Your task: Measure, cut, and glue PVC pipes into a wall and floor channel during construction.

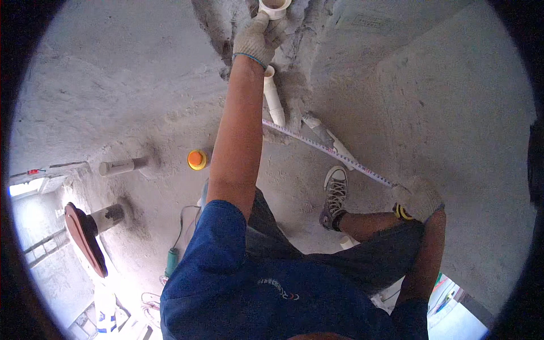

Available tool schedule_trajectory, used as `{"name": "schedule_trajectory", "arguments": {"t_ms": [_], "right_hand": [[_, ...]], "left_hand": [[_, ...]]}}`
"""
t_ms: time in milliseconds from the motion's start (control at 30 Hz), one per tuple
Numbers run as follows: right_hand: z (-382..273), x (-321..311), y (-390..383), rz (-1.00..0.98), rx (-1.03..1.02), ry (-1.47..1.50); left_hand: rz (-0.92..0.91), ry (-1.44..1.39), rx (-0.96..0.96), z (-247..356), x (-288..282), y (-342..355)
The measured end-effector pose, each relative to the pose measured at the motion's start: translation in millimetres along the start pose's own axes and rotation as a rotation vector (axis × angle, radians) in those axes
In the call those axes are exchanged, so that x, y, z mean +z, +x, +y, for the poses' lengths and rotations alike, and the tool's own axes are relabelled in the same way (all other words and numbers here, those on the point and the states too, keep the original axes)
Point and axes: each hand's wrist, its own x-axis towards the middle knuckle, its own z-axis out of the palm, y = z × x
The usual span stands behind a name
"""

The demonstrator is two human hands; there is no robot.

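My left hand (256, 41), in a white knit glove, reaches up to a white plastic pipe fitting (275, 12) set in the broken wall. Its fingers close against the fitting's lower rim. Over my bent knee, my gloved right hand (418, 198) grips a tape measure (403, 212) with a yellow and black case. The pulled-out tape blade (326, 148) runs leftward from that hand and passes out of sight at my left forearm, so its far end is hidden. Below the left hand, a white pipe elbow (273, 96) stands at the foot of the wall.
A white pipe piece (343, 153) lies near my shoe (335, 195). To the left are an orange and yellow round cap (197, 159), a capped grey pipe (122, 166), another upright pipe with a brown disc (85, 238) on top, and a green corded tool (171, 262).
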Motion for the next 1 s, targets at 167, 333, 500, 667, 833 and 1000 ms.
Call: {"name": "schedule_trajectory", "arguments": {"t_ms": [167, 333, 500, 667, 833, 1000], "right_hand": [[-0.7, 0.0, 0.1, 0.044, -0.041, 0.020], [3.1, 1.4, 3.1, 0.045, -0.100, 0.009], [5.7, 2.0, 3.3, 0.008, -0.041, 0.050], [9.0, 4.5, 5.7, 0.044, -0.107, 0.022], [9.1, 6.0, 7.2, 0.061, -0.114, 0.032], [6.2, 2.2, 7.3, -0.023, -0.054, 0.049]], "left_hand": [[0.028, -0.018, -0.031, 1.6, 3.2, -0.3], [0.038, -0.028, -0.052, 2.7, 5.3, -0.1], [0.017, -0.023, -0.046, 2.7, 6.0, 0.0], [0.009, -0.015, -0.045, 3.4, 6.8, -0.8], [0.045, -0.014, -0.057, 4.5, 9.5, -1.4], [0.068, -0.018, -0.075, 4.8, 10.8, -1.3]]}}
